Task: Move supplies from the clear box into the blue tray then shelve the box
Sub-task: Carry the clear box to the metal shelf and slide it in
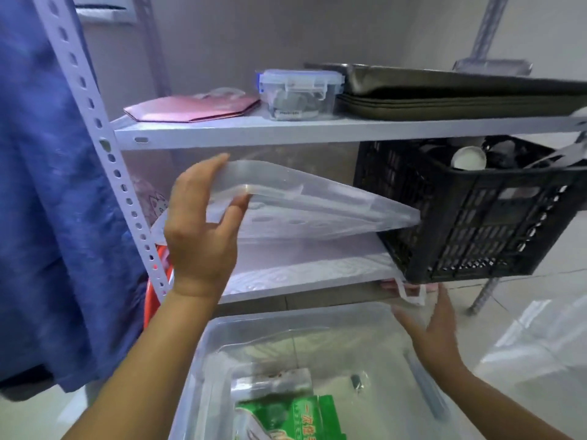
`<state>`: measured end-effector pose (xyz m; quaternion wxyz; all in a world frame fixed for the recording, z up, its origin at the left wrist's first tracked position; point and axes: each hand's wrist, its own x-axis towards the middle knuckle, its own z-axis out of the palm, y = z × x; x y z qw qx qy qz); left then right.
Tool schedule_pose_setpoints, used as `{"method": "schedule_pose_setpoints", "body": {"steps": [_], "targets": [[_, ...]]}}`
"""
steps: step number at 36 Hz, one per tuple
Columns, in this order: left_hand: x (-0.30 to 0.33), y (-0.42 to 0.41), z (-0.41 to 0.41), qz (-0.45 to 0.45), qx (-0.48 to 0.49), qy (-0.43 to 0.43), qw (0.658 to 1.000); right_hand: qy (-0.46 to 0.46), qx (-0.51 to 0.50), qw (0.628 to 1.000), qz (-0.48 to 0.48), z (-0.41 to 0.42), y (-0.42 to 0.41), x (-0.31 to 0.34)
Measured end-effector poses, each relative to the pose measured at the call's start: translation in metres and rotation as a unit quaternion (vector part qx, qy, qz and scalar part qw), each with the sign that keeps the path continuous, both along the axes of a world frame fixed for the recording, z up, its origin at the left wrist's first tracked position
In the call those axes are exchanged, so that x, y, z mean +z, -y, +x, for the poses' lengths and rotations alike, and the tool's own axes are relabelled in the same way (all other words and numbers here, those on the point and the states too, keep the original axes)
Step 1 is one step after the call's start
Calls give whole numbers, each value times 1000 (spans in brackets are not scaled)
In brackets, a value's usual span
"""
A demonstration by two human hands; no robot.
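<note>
My left hand grips the near corner of a clear plastic lid, holding it tilted over the middle shelf; the lid's far end touches the black crate. Below stands the clear box, open, with a green packet, clear bags and small items inside. My right hand hovers with straight fingers over the box's right rim, holding nothing. No blue tray is in view.
A black crate with cups fills the right of the middle shelf. The upper shelf carries a pink bag, a small lidded container and stacked dark trays. Blue cloth hangs at left.
</note>
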<state>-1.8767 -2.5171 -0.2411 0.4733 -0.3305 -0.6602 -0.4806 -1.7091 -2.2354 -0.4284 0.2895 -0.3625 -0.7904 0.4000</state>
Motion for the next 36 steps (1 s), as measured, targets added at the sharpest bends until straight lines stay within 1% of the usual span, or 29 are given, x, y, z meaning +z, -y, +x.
{"method": "schedule_pose_setpoints", "body": {"steps": [2,4,6,7,9,11,13,16,17,19,20,21,23,24,25,27,29,31,33,34,36], "targets": [[13,12,-1,53,-11,28,998,-83,9,995,-58,-18,0,25],[23,25,-12,119,-20,75,990,-153,23,982,-110,-34,-1,47],[29,40,-27,158,-33,109,981,-213,42,967,-136,-44,-1,65],[31,47,-34,162,-38,122,978,-233,52,962,-132,-48,-1,73],[29,57,-47,166,-40,160,972,-241,49,963,-106,-54,-4,84],[20,65,-59,172,-32,230,957,-241,22,961,-130,-57,-8,93],[3,70,-70,150,-32,302,941,-210,-12,963,-170,-55,-14,94],[-34,74,-91,59,-35,413,908,-71,-16,984,-163,-38,-24,78],[-50,75,-98,17,-27,456,889,-18,-15,987,-160,-30,-25,69],[-87,77,-104,-70,-7,547,834,81,-7,984,-156,-16,-27,50],[-107,78,-104,-110,5,579,808,117,-5,982,-149,-10,-27,39],[-127,78,-102,-147,18,594,791,154,-11,979,-131,-5,-27,27],[-158,76,-87,-217,30,597,772,246,-36,966,-66,5,-26,2],[-172,75,-80,-247,17,601,760,285,-41,957,-34,10,-23,-11],[-184,76,-75,-273,-2,608,745,304,-38,952,-20,14,-20,-24],[-202,80,-69,-315,-40,625,713,298,-30,953,-34,23,-14,-43],[-214,87,-64,-314,-60,652,688,269,-40,961,-45,29,-10,-51],[-224,96,-58,-270,-80,665,691,236,-39,968,-77,34,-10,-50],[-230,104,-51,-240,-96,676,691,194,-21,968,-161,42,-14,-44],[-233,110,-46,-232,-108,693,674,179,-7,961,-209,48,-17,-41],[-240,120,-38,-221,-129,743,618,168,29,938,-302,62,-20,-40]]}}
